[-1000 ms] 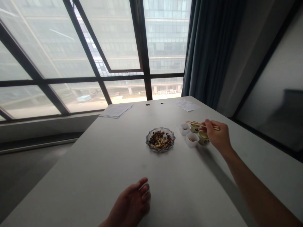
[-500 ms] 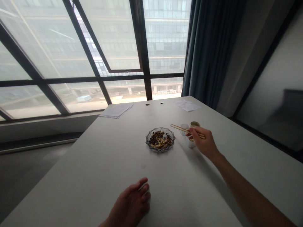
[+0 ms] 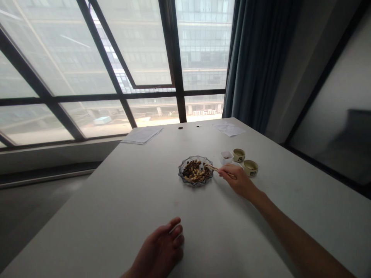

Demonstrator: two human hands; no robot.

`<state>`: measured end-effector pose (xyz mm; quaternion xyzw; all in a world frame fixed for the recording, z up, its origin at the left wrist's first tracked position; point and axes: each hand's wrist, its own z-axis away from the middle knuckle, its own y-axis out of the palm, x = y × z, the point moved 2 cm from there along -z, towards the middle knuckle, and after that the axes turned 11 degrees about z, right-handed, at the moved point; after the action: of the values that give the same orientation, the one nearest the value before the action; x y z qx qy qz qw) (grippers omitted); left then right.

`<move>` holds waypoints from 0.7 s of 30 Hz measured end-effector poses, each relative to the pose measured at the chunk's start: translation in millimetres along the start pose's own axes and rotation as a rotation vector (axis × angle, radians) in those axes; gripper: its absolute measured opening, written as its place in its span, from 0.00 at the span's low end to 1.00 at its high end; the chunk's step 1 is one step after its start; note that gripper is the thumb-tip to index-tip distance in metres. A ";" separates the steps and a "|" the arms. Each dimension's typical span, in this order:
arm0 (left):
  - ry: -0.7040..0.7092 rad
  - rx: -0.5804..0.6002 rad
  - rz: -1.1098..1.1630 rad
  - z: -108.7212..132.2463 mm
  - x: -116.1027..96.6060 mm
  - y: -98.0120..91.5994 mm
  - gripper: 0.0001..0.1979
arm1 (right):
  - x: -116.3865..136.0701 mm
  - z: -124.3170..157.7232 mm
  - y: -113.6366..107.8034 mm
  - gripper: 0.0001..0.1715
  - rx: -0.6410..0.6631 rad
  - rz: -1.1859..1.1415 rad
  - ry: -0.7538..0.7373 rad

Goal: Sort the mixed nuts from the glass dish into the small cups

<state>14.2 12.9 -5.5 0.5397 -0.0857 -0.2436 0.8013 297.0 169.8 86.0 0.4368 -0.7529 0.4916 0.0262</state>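
Observation:
My right hand (image 3: 239, 181) is closed round a pair of wooden chopsticks (image 3: 216, 168). Their tips reach into a glass dish (image 3: 181, 170) of mixed nuts and beans in the middle of the white table (image 3: 121, 208). Just right of the dish stand a small white square cup (image 3: 226, 156) and two little tan ceramic cups (image 3: 239, 155) (image 3: 251, 167); my hand covers another white cup. My left hand (image 3: 160, 251) rests on the table near the front edge, fingers loosely curled and apart, holding nothing.
A stack of papers (image 3: 142, 135) lies at the far left of the table and a single sheet (image 3: 230, 129) at the far right. Large windows (image 3: 116, 65) and a dark curtain (image 3: 257, 58) stand behind the table.
My right hand has carried the chopsticks left from above the small cups down to the glass dish. My left hand has stayed still.

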 end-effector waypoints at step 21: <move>0.010 -0.015 -0.018 1.1 0.3 1.7 0.15 | 6.3 2.6 3.8 0.18 0.005 0.051 -0.022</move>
<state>14.6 12.4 -3.6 0.5357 -0.0751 -0.2486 0.8035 291.6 164.4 84.9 0.4229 -0.7627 0.4893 0.0043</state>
